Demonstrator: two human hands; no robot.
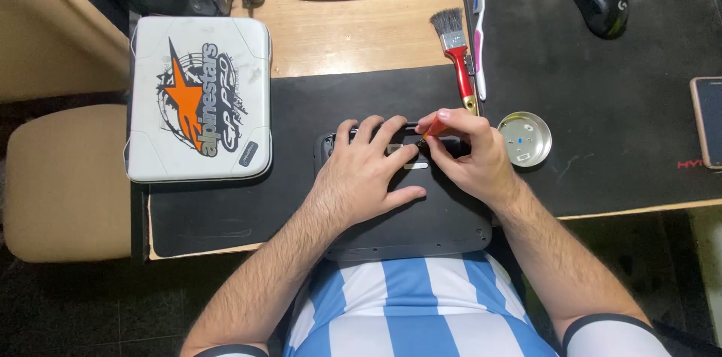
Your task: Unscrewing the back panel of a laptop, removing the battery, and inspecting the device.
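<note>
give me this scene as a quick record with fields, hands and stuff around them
view: head camera looking down at a desk
left hand: left hand lies flat on a dark device turned underside up
right hand: right hand pinches an orange-handled tool, tip at the device's top edge
beside right hand: round metal tin
above hands: red-handled paintbrush, toothbrush
left of device: white hard case
far right: black mouse, phone
surface: black desk mat

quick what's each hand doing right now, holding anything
Left hand: open, fingers spread flat on the dark device, holding nothing.
Right hand: closed, pinching a small orange tool over the device's top edge.
</note>
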